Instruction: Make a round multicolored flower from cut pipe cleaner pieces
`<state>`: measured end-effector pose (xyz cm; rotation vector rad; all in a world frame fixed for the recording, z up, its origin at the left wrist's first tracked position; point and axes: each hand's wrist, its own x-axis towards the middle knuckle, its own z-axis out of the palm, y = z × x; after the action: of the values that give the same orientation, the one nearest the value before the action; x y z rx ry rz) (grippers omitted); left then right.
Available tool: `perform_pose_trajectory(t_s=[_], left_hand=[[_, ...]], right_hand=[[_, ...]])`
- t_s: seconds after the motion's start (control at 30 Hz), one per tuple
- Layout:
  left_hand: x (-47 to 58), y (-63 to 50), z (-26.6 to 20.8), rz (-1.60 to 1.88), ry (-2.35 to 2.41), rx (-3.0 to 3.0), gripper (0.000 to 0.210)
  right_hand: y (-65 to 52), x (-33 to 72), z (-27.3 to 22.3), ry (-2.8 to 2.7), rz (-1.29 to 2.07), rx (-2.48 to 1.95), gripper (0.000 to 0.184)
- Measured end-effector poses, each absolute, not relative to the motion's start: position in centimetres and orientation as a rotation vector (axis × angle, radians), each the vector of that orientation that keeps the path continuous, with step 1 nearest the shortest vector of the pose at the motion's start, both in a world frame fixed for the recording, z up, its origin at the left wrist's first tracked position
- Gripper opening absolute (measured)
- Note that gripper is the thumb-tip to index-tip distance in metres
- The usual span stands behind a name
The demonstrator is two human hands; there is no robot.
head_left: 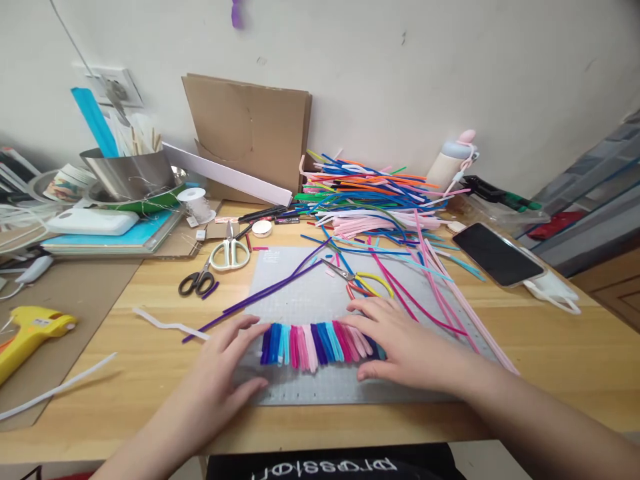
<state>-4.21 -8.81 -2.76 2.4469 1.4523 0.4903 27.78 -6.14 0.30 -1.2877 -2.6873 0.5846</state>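
A row of short pipe cleaner pieces (303,345) in blue, light blue, pink and purple lies side by side on the grey cutting mat (310,390). At its left end is my left hand (220,373), fingertips by the top corner and thumb apart below. My right hand (400,343) reaches over the right end, fingers spread along the top edge and thumb near the bottom edge; it covers the last pieces in part. Just beyond my right hand, scissors with yellow and red handles (373,283) lie partly open. Long purple pipe cleaners (273,290) rest behind the row.
A pile of colourful pipe cleaners (370,200) stands against the wall. White-handled scissors (230,253), black-handled scissors (197,281) and a yellow glue gun (37,330) are to the left. A phone (497,253) and a bottle (450,163) are at the right, cardboard (245,133) behind.
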Motion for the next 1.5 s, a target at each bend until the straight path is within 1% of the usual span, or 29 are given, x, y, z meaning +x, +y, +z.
perform_pose_trajectory(t_s=[0.1,0.17,0.2,0.3,0.37,0.47,0.57,0.63,0.73,0.8,0.9,1.03,1.07,1.23,1.37,1.5], left_hand=[[-5.3,-8.5,-2.6,0.556,1.528,2.480,0.031],[-5.4,-8.2,-2.4,0.549,1.488,2.496,0.017],[-5.2,-8.1,-2.4,0.536,1.452,2.497,0.014],[-4.6,-8.1,-2.3,0.491,1.347,2.463,0.019],[-4.3,-8.3,-2.4,0.470,1.322,2.431,0.018],[-4.2,-8.8,-2.7,0.533,1.336,2.407,0.014],[-4.2,-9.3,-2.9,0.568,1.333,2.405,0.017],[-4.0,-9.6,-2.8,0.526,1.299,2.437,0.024],[-3.3,-10.0,-2.7,0.397,1.262,2.523,0.035],[-2.7,-10.2,-2.8,0.331,1.283,2.579,0.032],[-2.1,-10.3,-3.2,0.347,1.324,2.653,0.022],[-1.9,-10.4,-3.5,0.408,1.376,2.668,0.022],[-2.0,-10.5,-3.6,0.422,1.390,2.667,0.023],[-1.9,-10.7,-3.5,0.493,1.399,2.713,0.024],[-1.4,-10.6,-3.1,0.581,1.327,2.780,0.022],[-1.2,-10.5,-2.9,0.661,1.342,2.727,0.017]], right_hand=[[-7.0,26.2,1.3,-2.619,0.580,-1.194,0.040],[-7.6,24.5,1.6,-2.603,0.669,-1.118,0.031],[-7.8,23.5,1.5,-2.607,0.707,-1.089,0.028],[-8.2,20.8,0.5,-2.582,0.658,-1.091,0.032],[-8.3,19.6,-0.4,-2.583,0.635,-1.070,0.030],[-8.3,18.8,-1.8,-2.580,0.646,-1.042,0.022],[-8.4,18.7,-2.6,-2.524,0.649,-1.085,0.012],[-8.4,18.6,-2.9,-2.503,0.657,-1.102,0.008],[-8.5,18.5,-2.9,-2.508,0.656,-1.096,0.009],[-8.5,18.4,-2.9,-2.516,0.640,-1.104,0.012],[-8.6,18.2,-3.0,-2.523,0.610,-1.131,0.018],[-8.7,17.8,-3.2,-2.524,0.530,-1.170,0.030],[-8.7,17.6,-3.2,-2.528,0.509,-1.176,0.029],[-8.6,17.4,-3.3,-2.526,0.474,-1.162,0.013],[-8.7,17.7,-3.3,-2.507,0.493,-1.112,0.013],[-8.8,18.1,-3.0,-2.473,0.524,-1.045,0.019]])
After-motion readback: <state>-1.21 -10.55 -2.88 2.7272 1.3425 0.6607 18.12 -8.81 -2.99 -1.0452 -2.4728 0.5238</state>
